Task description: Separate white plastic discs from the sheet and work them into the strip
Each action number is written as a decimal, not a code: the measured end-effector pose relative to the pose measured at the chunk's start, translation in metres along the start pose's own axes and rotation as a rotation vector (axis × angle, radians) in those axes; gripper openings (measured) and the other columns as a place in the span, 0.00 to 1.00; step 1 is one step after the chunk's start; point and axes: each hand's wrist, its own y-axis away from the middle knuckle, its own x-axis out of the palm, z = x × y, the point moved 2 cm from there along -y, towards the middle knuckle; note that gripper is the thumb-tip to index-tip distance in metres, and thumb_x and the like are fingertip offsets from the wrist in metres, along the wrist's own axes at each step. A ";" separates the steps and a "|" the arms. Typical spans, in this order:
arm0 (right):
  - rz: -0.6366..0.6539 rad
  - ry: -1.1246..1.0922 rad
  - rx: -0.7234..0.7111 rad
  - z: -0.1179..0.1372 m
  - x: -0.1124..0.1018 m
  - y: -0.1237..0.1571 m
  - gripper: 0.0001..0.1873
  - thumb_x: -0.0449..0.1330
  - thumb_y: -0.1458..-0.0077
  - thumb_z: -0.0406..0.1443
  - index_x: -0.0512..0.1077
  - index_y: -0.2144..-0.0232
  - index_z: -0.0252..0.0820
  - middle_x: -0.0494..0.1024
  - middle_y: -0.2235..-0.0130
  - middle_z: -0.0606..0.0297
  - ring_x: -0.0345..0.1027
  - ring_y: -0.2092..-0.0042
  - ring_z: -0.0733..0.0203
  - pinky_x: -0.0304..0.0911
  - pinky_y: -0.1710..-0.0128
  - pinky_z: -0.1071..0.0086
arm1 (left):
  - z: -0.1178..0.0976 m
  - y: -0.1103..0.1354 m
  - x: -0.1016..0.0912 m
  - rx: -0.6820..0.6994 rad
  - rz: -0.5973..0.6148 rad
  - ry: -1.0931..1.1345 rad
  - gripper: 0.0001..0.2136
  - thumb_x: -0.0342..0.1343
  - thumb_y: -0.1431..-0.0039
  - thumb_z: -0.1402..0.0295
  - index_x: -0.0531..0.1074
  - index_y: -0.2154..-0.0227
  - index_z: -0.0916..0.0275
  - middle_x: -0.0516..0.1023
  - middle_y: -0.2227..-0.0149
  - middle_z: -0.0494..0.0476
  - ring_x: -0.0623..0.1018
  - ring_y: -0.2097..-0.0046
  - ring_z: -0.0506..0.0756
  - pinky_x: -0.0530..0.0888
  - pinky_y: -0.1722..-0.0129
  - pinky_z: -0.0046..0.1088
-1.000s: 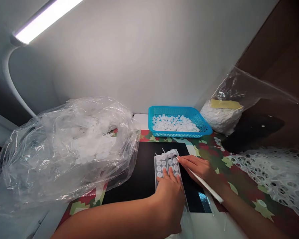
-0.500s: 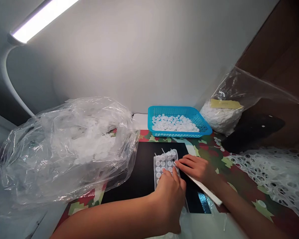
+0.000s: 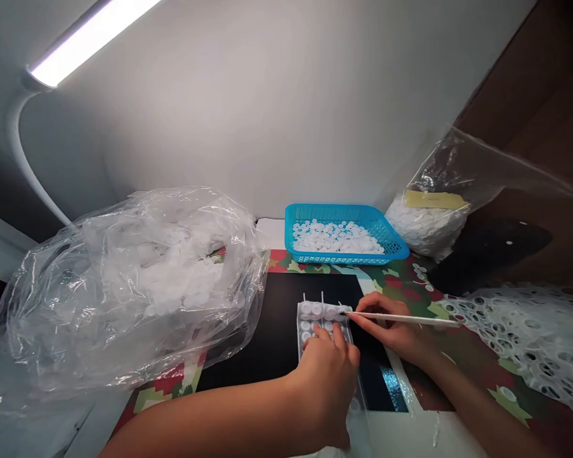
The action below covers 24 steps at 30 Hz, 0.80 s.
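Best to brace the sheet (image 3: 312,318) on the mat (image 3: 272,337) with the left hand's (image 3: 323,378) loosely spread fingers, while the right hand (image 3: 394,331), pinching the stick (image 3: 410,319), lightly steers its tip, seemingly at the far-right discs (image 3: 331,313).

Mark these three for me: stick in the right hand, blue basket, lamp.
Stick (image 3: 405,318): head view, middle of its white shaft.
Basket (image 3: 344,257): head view, front rim.
Lamp (image 3: 94,41): head view, middle of the lit tube.
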 end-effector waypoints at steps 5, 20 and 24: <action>0.122 -0.071 0.042 0.012 -0.002 0.004 0.09 0.59 0.43 0.40 0.72 0.70 0.41 0.74 0.73 0.66 0.63 0.75 0.66 0.59 0.75 0.73 | -0.003 0.000 0.000 0.013 0.057 -0.004 0.53 0.56 0.53 0.42 0.43 0.36 0.79 0.41 0.35 0.83 0.56 0.40 0.81 0.74 0.59 0.41; -0.171 -0.283 0.144 0.010 -0.001 0.003 0.06 0.64 0.48 0.40 0.76 0.70 0.43 0.76 0.74 0.68 0.69 0.76 0.67 0.65 0.77 0.77 | -0.003 0.006 -0.016 -0.007 0.208 0.116 0.47 0.60 0.48 0.55 0.41 0.36 0.79 0.34 0.35 0.81 0.48 0.38 0.81 0.76 0.57 0.43; 0.010 -0.282 0.117 0.020 0.010 0.005 0.08 0.61 0.45 0.40 0.77 0.65 0.43 0.81 0.66 0.63 0.75 0.64 0.61 0.70 0.64 0.73 | -0.004 0.005 -0.011 -0.079 0.155 0.171 0.49 0.61 0.49 0.54 0.41 0.36 0.77 0.38 0.35 0.79 0.51 0.38 0.81 0.68 0.50 0.58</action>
